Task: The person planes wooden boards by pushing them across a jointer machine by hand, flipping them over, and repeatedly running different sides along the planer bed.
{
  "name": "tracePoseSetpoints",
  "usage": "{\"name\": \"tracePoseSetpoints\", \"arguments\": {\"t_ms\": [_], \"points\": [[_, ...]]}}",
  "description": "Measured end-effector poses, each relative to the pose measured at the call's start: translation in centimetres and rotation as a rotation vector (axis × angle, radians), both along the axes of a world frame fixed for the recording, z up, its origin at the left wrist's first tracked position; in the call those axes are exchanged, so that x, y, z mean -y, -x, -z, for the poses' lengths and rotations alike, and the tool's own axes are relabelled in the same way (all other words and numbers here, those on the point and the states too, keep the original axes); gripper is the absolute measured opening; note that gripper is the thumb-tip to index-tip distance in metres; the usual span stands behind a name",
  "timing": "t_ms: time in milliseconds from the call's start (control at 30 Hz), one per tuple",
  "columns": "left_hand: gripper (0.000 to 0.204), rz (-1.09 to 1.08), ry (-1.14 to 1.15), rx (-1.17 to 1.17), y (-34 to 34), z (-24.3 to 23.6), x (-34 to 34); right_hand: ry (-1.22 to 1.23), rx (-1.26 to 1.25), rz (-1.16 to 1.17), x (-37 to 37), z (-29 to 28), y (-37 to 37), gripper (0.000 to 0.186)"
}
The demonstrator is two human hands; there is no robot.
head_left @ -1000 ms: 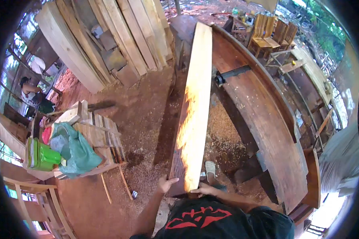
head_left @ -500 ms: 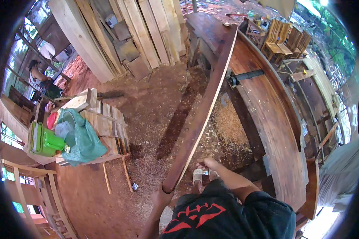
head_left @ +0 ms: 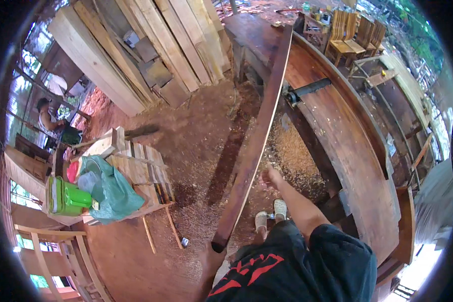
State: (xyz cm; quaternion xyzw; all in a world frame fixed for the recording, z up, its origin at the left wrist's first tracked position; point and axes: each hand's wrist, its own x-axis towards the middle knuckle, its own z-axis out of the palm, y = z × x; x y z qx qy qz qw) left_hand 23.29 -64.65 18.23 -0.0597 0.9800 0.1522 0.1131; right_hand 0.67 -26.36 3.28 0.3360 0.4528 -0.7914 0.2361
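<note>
A long dark reddish-brown board (head_left: 249,156) with a pale edge slants from near my body up to the far workbench (head_left: 249,32), where its far end seems to rest. My left hand (head_left: 214,255) is closed round its near end, low in front of me. Just right of the board, my right hand (head_left: 272,176) is held out above the floor, its fingers loosely apart and nothing seen in them. A narrow gap appears to lie between that hand and the board.
On the right stands a long wooden bench (head_left: 337,146) with a dark cylindrical machine part (head_left: 311,89). Wood shavings (head_left: 297,153) lie beneath. Planks (head_left: 161,40) lean at the back. A green cloth (head_left: 113,194) and green bucket (head_left: 77,196) sit on stacked timber; a person (head_left: 50,121) sits far left.
My right hand has moved forward along the board, and its arm is stretched farther out. The left hand still holds the near end. The whole view has shifted slightly.
</note>
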Motion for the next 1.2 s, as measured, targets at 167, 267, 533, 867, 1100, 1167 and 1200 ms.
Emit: {"name": "tracePoseSetpoints", "arguments": {"t_ms": [167,267,533,867,1100,1167,1200], "points": [[0.063,-0.135,0.106,0.239,-4.1,0.7,2.0,-0.015,-0.019,0.089,-1.5,1.2,7.3,0.078],[0.062,-0.109,0.029,0.31,-8.7,0.6,4.4,0.078,-0.032,0.326,0.8,2.8,10.2,0.084],[0.063,-0.27,-0.03,0.112,-18.1,0.7,5.4,0.169,-0.126,0.401,-0.7,4.4,7.7,0.075],[0.057,-0.638,-0.021,-0.069,-26.6,-2.1,18.2,0.332,-0.008,0.242,6.9,2.6,-8.5,0.073],[0.028,0.048,0.135,-0.247,-10.2,-3.7,23.0,0.319,-0.091,0.467,2.9,0.6,-12.6,0.071],[0.026,0.1,0.108,-0.184,-6.3,-2.2,24.4,0.317,-0.107,0.578,1.8,0.0,-15.6,0.071],[0.025,0.202,0.123,-0.377,-4.0,-1.2,24.6,0.313,-0.121,0.645,1.2,-0.2,-17.2,0.071]]}}
